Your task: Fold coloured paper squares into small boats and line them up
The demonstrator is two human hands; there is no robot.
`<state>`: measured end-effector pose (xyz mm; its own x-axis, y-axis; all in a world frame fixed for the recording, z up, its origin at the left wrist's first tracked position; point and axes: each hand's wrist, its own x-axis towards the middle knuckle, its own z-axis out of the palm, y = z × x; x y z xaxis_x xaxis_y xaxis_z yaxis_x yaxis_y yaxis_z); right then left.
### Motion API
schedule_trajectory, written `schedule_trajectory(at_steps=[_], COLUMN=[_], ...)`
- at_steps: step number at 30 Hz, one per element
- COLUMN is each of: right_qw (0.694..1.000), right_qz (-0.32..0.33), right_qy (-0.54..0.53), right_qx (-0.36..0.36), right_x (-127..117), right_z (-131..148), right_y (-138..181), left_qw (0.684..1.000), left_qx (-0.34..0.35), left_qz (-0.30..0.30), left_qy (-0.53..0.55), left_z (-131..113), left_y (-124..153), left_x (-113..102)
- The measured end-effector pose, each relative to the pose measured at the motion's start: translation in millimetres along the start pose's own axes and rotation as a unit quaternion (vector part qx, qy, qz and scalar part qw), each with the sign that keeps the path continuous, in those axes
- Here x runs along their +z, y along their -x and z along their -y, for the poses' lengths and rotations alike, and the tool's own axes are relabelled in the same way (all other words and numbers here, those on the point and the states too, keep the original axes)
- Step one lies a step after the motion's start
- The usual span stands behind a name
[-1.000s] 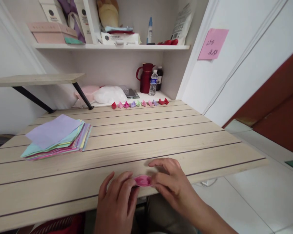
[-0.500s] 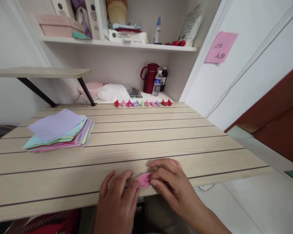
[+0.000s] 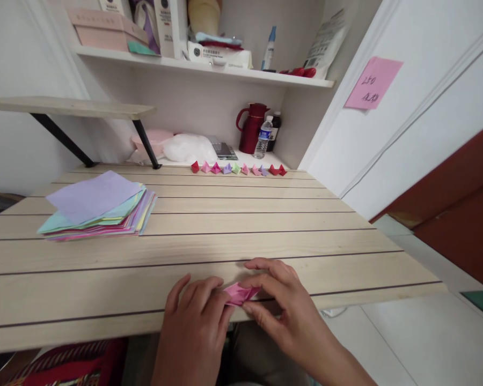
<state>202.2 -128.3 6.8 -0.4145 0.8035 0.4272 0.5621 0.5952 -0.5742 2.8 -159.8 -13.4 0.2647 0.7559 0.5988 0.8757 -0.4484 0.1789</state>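
A small folded pink paper piece (image 3: 240, 293) lies near the front edge of the wooden table (image 3: 225, 236). My left hand (image 3: 195, 321) pinches its left end, fingers closed. The paper's right end is gripped between the fingers and thumb of my right hand (image 3: 284, 308). A stack of coloured square paper sheets (image 3: 99, 206), lilac on top, sits at the table's left. Along the far edge stands a row of several small folded paper shapes (image 3: 237, 169) in red, pink, purple and green.
Behind the table a white recess holds a dark red jug (image 3: 251, 127), a water bottle (image 3: 264, 137), a pink bowl (image 3: 153, 142) and a white bag (image 3: 189, 148). A shelf (image 3: 201, 67) above carries boxes. A pink note (image 3: 373, 83) sticks to the right wall.
The pink paper has been turned and pressed flatter between my fingers, down at the table's surface. The camera has tilted slightly, shifting the scene.
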Motion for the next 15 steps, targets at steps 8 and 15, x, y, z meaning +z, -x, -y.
schedule_trajectory(at_steps=[8,15], right_qw=[1.000,1.000], right_qz=[-0.009,-0.012], right_qy=[-0.005,-0.011], right_qx=[0.000,-0.017], right_x=[4.9,6.8], right_z=[-3.2,-3.3], right_y=[-5.9,-11.3], left_qw=[0.994,0.992], left_qx=[-0.074,-0.090], left_qz=[-0.057,-0.038], left_qy=[0.062,0.074], left_z=[-13.1,-11.5], left_y=[-5.6,-8.3], left_x=[7.2,7.7])
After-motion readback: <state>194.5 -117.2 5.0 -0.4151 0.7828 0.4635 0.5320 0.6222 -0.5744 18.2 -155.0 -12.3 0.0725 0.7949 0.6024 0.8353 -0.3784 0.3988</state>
